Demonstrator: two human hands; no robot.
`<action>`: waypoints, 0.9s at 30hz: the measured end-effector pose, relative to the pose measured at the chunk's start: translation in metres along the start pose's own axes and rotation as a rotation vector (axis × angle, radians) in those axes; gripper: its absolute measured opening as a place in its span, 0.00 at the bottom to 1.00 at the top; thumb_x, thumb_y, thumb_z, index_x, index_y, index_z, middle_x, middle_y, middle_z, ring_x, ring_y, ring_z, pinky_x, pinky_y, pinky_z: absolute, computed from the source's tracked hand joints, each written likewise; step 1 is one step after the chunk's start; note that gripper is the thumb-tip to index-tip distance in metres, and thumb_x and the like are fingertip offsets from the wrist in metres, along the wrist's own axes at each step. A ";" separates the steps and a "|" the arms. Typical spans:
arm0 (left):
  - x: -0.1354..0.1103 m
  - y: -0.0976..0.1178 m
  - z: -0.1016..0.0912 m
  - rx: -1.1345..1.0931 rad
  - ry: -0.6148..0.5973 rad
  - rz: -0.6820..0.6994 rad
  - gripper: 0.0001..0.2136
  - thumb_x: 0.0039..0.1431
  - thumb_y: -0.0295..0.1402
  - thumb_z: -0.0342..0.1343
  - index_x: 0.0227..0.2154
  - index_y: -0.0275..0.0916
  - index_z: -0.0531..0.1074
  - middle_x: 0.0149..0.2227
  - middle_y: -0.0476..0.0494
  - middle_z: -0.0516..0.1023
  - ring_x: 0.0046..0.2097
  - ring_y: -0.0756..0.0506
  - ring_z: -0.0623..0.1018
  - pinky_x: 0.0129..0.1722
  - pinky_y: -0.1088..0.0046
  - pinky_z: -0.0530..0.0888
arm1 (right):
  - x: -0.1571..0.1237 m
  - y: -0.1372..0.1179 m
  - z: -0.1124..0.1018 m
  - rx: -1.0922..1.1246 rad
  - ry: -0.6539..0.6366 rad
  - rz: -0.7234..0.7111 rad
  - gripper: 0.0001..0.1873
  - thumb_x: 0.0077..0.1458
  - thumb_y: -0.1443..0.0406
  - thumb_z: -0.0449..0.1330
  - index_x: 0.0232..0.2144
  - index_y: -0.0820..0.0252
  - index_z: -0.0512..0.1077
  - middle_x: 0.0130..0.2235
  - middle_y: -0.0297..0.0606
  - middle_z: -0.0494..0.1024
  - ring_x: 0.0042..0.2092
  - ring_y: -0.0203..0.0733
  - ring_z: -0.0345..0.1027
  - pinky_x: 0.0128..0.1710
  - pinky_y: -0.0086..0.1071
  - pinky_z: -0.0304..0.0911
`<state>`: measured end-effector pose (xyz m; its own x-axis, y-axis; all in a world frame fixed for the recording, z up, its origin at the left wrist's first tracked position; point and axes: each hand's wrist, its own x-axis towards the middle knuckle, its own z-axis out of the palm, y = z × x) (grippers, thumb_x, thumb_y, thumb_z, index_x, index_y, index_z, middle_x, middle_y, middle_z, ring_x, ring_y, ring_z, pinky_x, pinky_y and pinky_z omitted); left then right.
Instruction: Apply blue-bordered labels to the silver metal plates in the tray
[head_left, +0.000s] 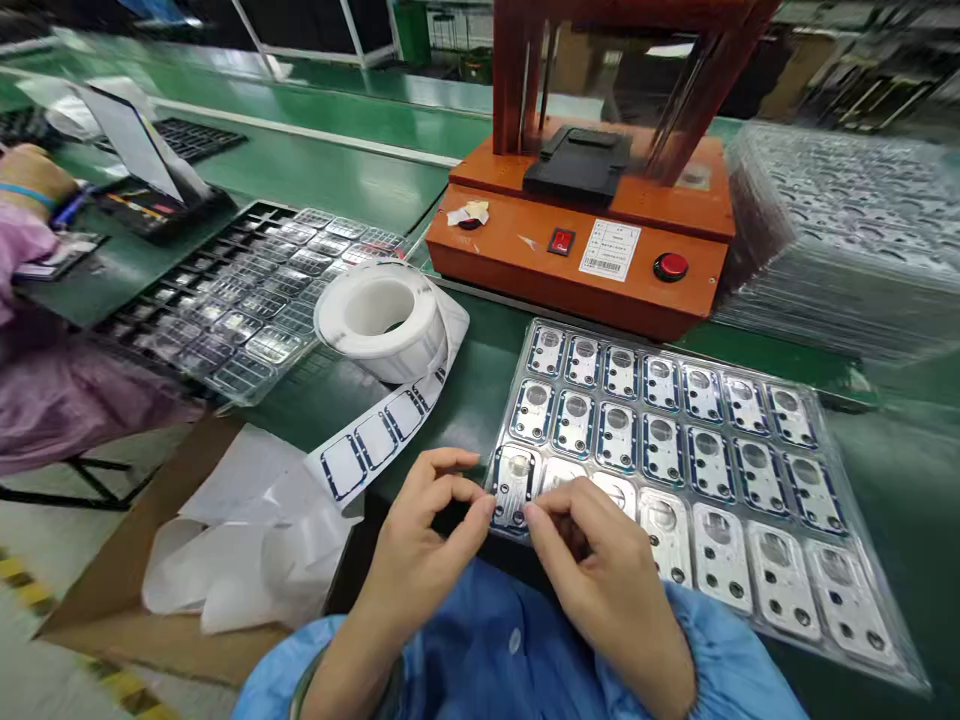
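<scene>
A clear plastic tray [892, 655] lies in front of me with several small metal plates [720, 555] in rows, most with a blue-edged sticker on them. My left hand [420, 545] and my right hand [600, 580] meet at the tray's near left corner. Both have their fingers curled in a pinch over the corner plate [513, 485]. The fingertips touch its edges; I cannot make out what, if anything, lies between them. To the left a white roll of stickers [379, 315] trails its strip [375, 435] off the table edge.
An orange press machine [585, 235] with a red button [670, 266] stands behind the tray. A stack of clear trays [847, 240] sits at the right. A black tray of parts [240, 295] lies at the left, near another person's pink sleeve [45, 390]. White backing paper [247, 540] fills a cardboard box.
</scene>
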<state>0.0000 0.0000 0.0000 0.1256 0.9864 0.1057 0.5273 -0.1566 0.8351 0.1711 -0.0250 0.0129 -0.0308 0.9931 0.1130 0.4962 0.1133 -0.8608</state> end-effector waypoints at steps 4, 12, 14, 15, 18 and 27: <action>0.001 -0.002 0.002 0.006 -0.039 0.027 0.05 0.58 0.30 0.54 0.26 0.40 0.72 0.42 0.45 0.69 0.46 0.50 0.74 0.46 0.76 0.70 | 0.000 -0.001 -0.001 -0.013 -0.026 0.018 0.09 0.60 0.68 0.54 0.26 0.60 0.68 0.26 0.31 0.65 0.26 0.33 0.60 0.26 0.28 0.53; 0.003 -0.001 -0.002 0.065 -0.057 0.112 0.05 0.58 0.27 0.54 0.27 0.39 0.71 0.42 0.45 0.70 0.46 0.50 0.74 0.45 0.76 0.71 | 0.001 0.000 0.002 -0.025 -0.042 0.050 0.10 0.59 0.67 0.54 0.26 0.59 0.68 0.25 0.32 0.67 0.25 0.33 0.61 0.25 0.29 0.54; 0.003 0.000 -0.004 0.085 -0.066 0.128 0.05 0.58 0.27 0.54 0.27 0.39 0.70 0.41 0.45 0.70 0.45 0.50 0.74 0.44 0.76 0.71 | 0.001 0.000 0.002 -0.025 -0.036 0.044 0.10 0.59 0.68 0.54 0.25 0.59 0.68 0.25 0.31 0.67 0.25 0.33 0.61 0.25 0.28 0.54; 0.003 0.001 -0.004 0.093 -0.073 0.132 0.04 0.58 0.27 0.54 0.27 0.39 0.70 0.41 0.45 0.70 0.44 0.50 0.74 0.43 0.76 0.71 | 0.002 0.000 0.002 -0.025 -0.034 0.040 0.10 0.59 0.68 0.54 0.25 0.59 0.68 0.25 0.31 0.67 0.25 0.33 0.61 0.25 0.28 0.54; 0.004 0.002 -0.004 0.105 -0.084 0.141 0.04 0.58 0.27 0.54 0.28 0.39 0.70 0.40 0.45 0.71 0.43 0.50 0.74 0.41 0.76 0.72 | 0.002 -0.001 0.003 -0.028 -0.030 0.032 0.10 0.59 0.68 0.55 0.25 0.59 0.68 0.25 0.31 0.67 0.25 0.33 0.61 0.25 0.28 0.53; 0.005 0.003 -0.002 0.121 -0.074 0.177 0.04 0.59 0.27 0.53 0.28 0.38 0.70 0.39 0.44 0.71 0.43 0.50 0.75 0.41 0.76 0.72 | 0.001 0.000 0.002 -0.038 -0.031 0.034 0.10 0.59 0.67 0.55 0.26 0.59 0.69 0.25 0.31 0.66 0.25 0.33 0.60 0.26 0.29 0.53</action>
<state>0.0004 0.0049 0.0037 0.2837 0.9376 0.2011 0.5885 -0.3359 0.7355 0.1692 -0.0237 0.0120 -0.0399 0.9969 0.0677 0.5296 0.0785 -0.8446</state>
